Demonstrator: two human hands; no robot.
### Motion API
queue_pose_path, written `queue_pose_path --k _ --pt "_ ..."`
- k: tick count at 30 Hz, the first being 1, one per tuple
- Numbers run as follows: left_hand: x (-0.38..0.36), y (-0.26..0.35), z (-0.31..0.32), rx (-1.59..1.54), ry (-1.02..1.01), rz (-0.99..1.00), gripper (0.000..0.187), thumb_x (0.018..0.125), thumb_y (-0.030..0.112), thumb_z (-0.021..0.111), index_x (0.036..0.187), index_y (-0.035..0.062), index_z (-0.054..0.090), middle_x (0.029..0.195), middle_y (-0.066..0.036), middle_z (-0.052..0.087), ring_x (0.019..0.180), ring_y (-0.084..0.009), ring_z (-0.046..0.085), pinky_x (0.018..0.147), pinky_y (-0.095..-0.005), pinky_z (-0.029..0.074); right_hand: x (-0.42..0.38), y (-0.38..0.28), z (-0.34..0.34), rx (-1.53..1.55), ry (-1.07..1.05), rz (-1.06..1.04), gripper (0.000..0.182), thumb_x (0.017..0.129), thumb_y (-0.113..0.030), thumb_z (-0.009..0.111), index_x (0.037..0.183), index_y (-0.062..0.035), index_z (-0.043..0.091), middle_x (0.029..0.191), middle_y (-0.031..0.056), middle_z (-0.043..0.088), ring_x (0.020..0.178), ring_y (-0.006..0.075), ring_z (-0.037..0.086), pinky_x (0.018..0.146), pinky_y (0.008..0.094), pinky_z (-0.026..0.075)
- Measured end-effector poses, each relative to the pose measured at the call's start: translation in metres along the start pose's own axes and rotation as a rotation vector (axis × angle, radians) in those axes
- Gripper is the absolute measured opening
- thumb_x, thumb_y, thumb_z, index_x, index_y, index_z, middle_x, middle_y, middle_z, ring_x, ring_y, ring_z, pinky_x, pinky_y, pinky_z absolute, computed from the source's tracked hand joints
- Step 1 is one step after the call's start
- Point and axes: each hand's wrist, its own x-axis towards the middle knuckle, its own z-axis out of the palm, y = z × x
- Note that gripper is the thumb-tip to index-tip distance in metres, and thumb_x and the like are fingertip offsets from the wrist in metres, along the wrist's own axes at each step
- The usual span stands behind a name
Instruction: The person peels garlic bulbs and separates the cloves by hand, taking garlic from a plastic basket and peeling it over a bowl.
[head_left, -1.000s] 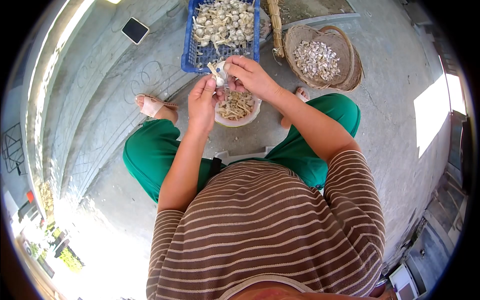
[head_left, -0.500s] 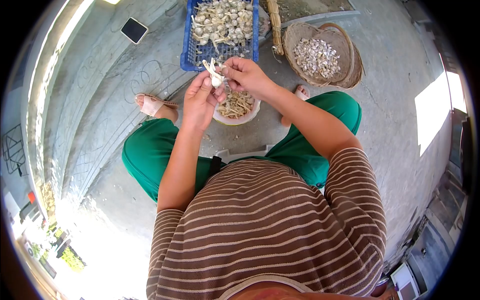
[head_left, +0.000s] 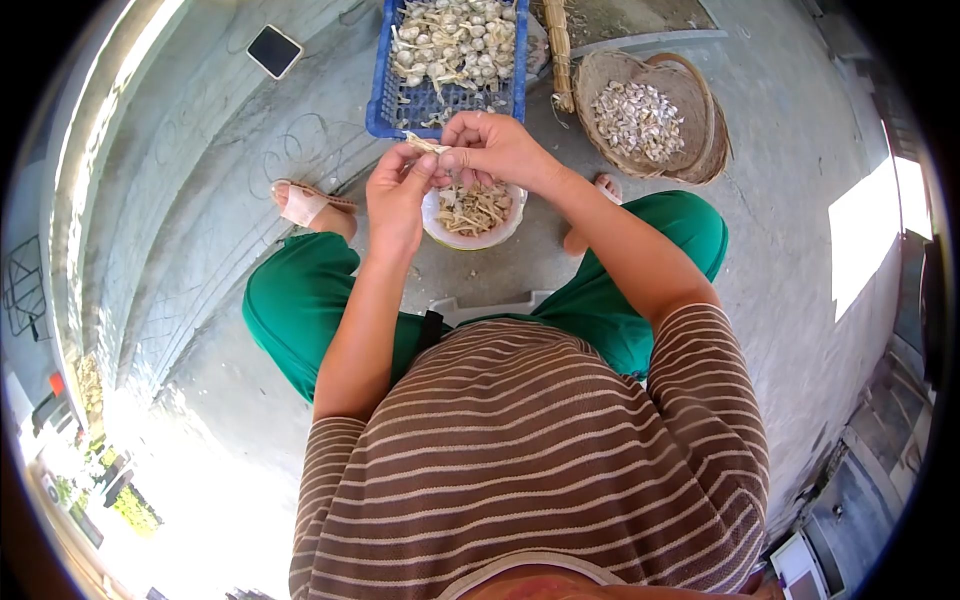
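Note:
Both my hands meet over a white bowl (head_left: 434,222) of dry stalks and skins. My left hand (head_left: 398,195) pinches a garlic bulb (head_left: 425,144), whose pale dry stalk points up to the left. From the other side, my right hand (head_left: 490,150) closes its thumb and fingers on the same bulb, so most of it is hidden. Just beyond the hands stands a blue plastic crate (head_left: 376,115) with many whole garlic bulbs (head_left: 455,42) in it.
A wicker basket (head_left: 700,150) with loose garlic cloves (head_left: 638,120) stands to the right. Beside the crate lies a straw bundle (head_left: 558,55). A dark-screened tablet-like object (head_left: 273,52) rests on the floor at upper left. My sandalled foot (head_left: 310,207) is left of the bowl.
The garlic bulb has tipped over, its stalk now lying lower and to the left. My right thumb has come down onto the bulb, covering more of it.

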Motion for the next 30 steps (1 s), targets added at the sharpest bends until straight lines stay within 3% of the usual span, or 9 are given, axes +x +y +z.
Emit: queue_pose_path --k 5,9,18,23,30 --pt "0.000 0.001 0.003 0.002 -0.018 0.031 0.011 0.086 0.006 0.061 0.095 0.0005 0.058 0.082 -0.005 0.060 0.071 -0.0114 0.057 0.066 -0.0257 0.050 -0.002 -0.001 0.005 -0.029 -0.017 -0.049 0.014 0.090 -0.017 0.059 0.087 -0.0046 0.053 0.064 0.0007 0.058 0.053 0.0045 0.053 0.043 0.0184 0.039" --pt "-0.001 -0.002 0.003 0.019 -0.013 0.048 0.014 0.085 0.006 0.062 0.097 0.0002 0.057 0.083 -0.005 0.060 0.070 -0.0115 0.056 0.064 -0.0260 0.049 -0.005 0.009 0.007 0.007 -0.021 -0.065 0.014 0.091 -0.017 0.057 0.086 -0.0050 0.053 0.067 0.0011 0.059 0.053 0.0045 0.053 0.044 0.0183 0.039" --pt "-0.004 -0.003 0.009 0.039 0.000 0.055 0.016 0.088 0.006 0.059 0.102 -0.0010 0.056 0.086 -0.005 0.059 0.071 -0.0105 0.054 0.065 -0.0250 0.048 -0.013 0.018 0.020 0.174 0.127 -0.098 0.010 0.095 -0.018 0.049 0.095 -0.0084 0.051 0.069 -0.0005 0.055 0.056 0.0047 0.050 0.046 0.0183 0.035" --pt "0.001 -0.002 0.002 -0.026 0.006 0.065 0.017 0.092 0.008 0.052 0.106 -0.0004 0.055 0.089 -0.005 0.059 0.075 -0.0108 0.054 0.071 -0.0261 0.048 -0.010 0.011 0.022 0.388 0.042 -0.043 0.014 0.096 -0.013 0.046 0.106 -0.0039 0.049 0.080 0.0036 0.057 0.065 0.0089 0.055 0.054 0.0198 0.043" --pt "0.002 0.007 0.005 -0.155 0.061 0.031 0.017 0.095 0.011 0.046 0.107 0.0009 0.053 0.089 -0.006 0.059 0.077 -0.0135 0.056 0.072 -0.0289 0.048 -0.011 0.010 0.019 0.544 0.002 -0.029 0.015 0.094 -0.012 0.050 0.106 -0.0033 0.050 0.085 0.0056 0.059 0.074 0.0117 0.060 0.059 0.0223 0.048"
